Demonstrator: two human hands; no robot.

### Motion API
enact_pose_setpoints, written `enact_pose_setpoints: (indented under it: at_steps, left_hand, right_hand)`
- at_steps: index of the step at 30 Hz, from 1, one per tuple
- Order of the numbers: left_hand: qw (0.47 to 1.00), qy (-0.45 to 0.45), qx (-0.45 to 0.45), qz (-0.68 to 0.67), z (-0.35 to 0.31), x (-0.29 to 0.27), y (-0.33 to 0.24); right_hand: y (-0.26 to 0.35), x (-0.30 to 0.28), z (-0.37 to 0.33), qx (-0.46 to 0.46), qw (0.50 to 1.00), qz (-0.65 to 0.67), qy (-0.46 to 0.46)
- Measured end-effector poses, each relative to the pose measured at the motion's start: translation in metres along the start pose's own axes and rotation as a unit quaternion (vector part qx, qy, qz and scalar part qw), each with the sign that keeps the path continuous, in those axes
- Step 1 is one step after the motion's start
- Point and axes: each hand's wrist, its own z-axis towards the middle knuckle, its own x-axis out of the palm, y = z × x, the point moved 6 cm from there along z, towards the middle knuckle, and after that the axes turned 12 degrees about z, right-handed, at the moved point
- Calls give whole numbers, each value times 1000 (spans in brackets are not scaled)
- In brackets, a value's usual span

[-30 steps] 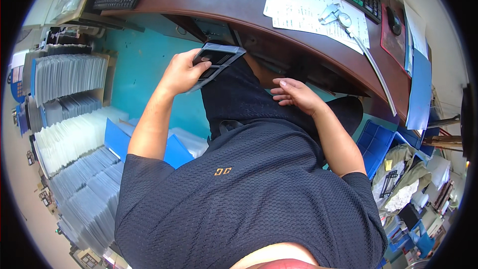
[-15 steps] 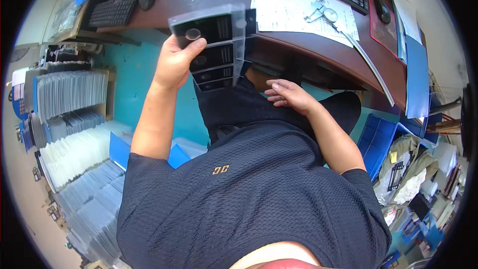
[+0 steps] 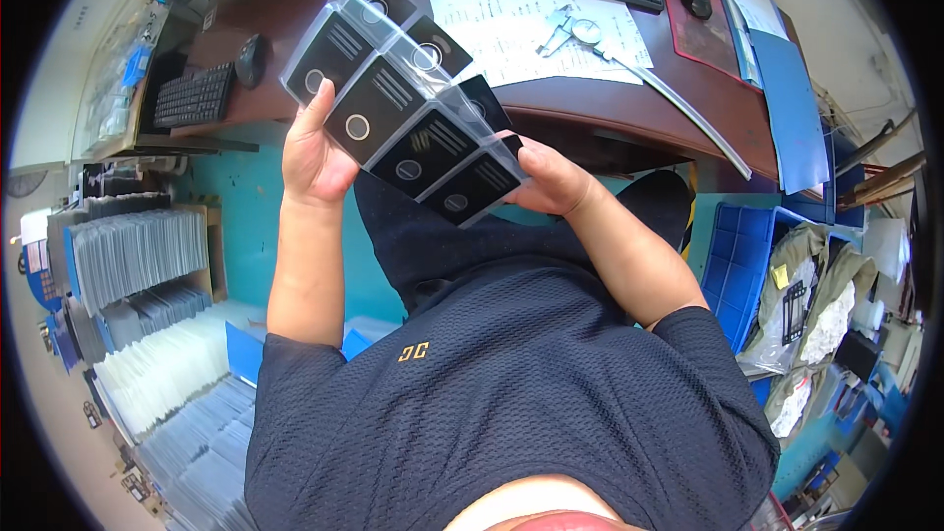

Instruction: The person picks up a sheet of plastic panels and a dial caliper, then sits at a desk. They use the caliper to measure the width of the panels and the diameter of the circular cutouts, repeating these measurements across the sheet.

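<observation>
A clear plastic sheet (image 3: 393,103) with black panels, a pale ring showing on most of them, was stretched between the two hands, its long side running from about eleven o'clock down to about five. It lay at two o'clock from the left hand (image 3: 320,157) and at ten o'clock from the right hand (image 3: 551,177).

The left hand gripped its left edge, thumb pressed on the front face and pointing towards twelve; the fingers were mostly hidden behind. The right hand pinched the end at five o'clock, its thumb by the corner; how its fingers sat beneath could not be told. Four panels faced up in the nearer row, and more dark panels showed past the edge at two o'clock.

In the view, the sheet's lower end overlapped the dark trousers (image 3: 423,246) at six o'clock. At twelve o'clock from the right hand, a written paper (image 3: 472,20) lay on the brown desk (image 3: 723,118) with a dial caliper (image 3: 585,34) on top. A black mouse (image 3: 251,61) rested at eleven o'clock from the left hand, and shelved stacks of sheets (image 3: 138,246) stood at eight.
</observation>
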Motion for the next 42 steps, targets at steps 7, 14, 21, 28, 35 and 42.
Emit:
enact_pose_setpoints:
  at_steps: [7, 14, 21, 28, 35, 42]
  left_hand:
    - [1000, 13, 3, 11, 8, -17, 1]
    - [1000, 11, -6, 27, 9, -20, 11]
    - [1000, 0, 2, 28, 8, -19, 22]
    - [998, 32, 51, 37, 5, 5, 13]
    - [992, 65, 82, 65, -1, 32, 6]
    - [993, 74, 42, 86, 12, 49, 20]
  right_hand:
    - [-1, 3, -16, 21, 991, 134, 15]
    - [-7, 7, -29, 42, 984, 170, -38]
    - [-12, 20, -42, 42, 987, 156, 2]
    - [-8, 11, -51, 21, 998, 52, 22]
    - [-6, 2, -65, 56, 998, 5, -19]
    - [2, 7, -83, 53, 998, -27, 19]
